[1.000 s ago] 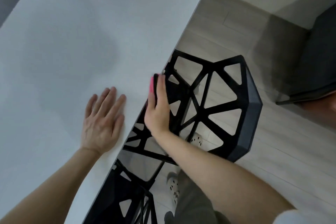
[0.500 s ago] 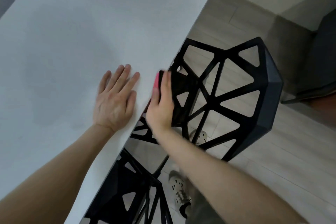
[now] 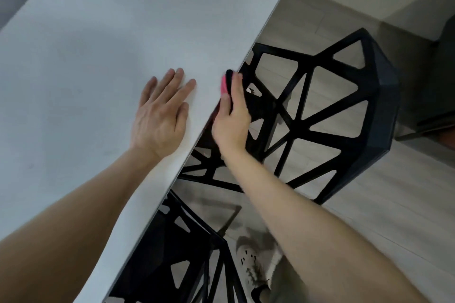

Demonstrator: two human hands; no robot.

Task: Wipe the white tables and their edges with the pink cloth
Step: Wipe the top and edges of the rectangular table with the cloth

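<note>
The white table (image 3: 103, 61) fills the left of the head view, and its right edge runs diagonally from top right to bottom left. My left hand (image 3: 161, 113) lies flat on the tabletop near that edge, fingers straight. My right hand (image 3: 231, 115) presses the pink cloth (image 3: 224, 86) against the side of the table edge with straight fingers. Only a small strip of the cloth shows above my fingertips; the rest is hidden between my hand and the edge.
A black open-frame chair (image 3: 332, 115) stands tucked close under the table edge, right beside my right hand. A second black chair (image 3: 177, 261) sits lower down by my legs. Light wood floor (image 3: 394, 216) lies to the right, with a dark seat (image 3: 433, 118) at the far right.
Both hands have slid forward along the table edge, away from me, the right one keeping the pink cloth pressed to the edge. The view has shifted with them.
</note>
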